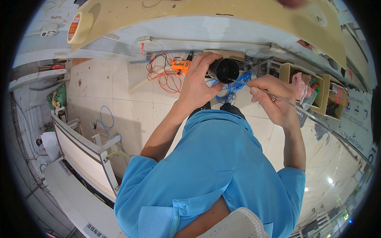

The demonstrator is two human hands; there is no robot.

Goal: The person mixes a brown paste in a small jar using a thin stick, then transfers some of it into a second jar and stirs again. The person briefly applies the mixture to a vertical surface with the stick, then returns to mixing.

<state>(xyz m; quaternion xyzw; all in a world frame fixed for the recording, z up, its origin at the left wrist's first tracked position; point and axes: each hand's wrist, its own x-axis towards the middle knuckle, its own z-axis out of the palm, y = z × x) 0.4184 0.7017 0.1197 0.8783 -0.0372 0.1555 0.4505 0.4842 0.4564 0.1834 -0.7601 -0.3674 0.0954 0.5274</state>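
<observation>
My left hand point(195, 84) is wrapped round a black cylinder point(227, 71), its round, dark open end facing up toward me. Between the fingers and thumb of my right hand point(276, 97) is a thin metal rod point(240, 83). The rod's tip meets the cylinder's opening; how far it goes in cannot be told. On the other side of my right hand a long thin metallic line runs on toward the right rim, seemingly the same rod.
A yellowish board point(198, 12) carries a tape roll point(81, 27) at its left end. Below lie an orange power tool point(180, 66), orange cords and blue coiled cable point(242, 81). Filled boxes point(330, 109) stand at right, a white framed panel point(81, 148) at left.
</observation>
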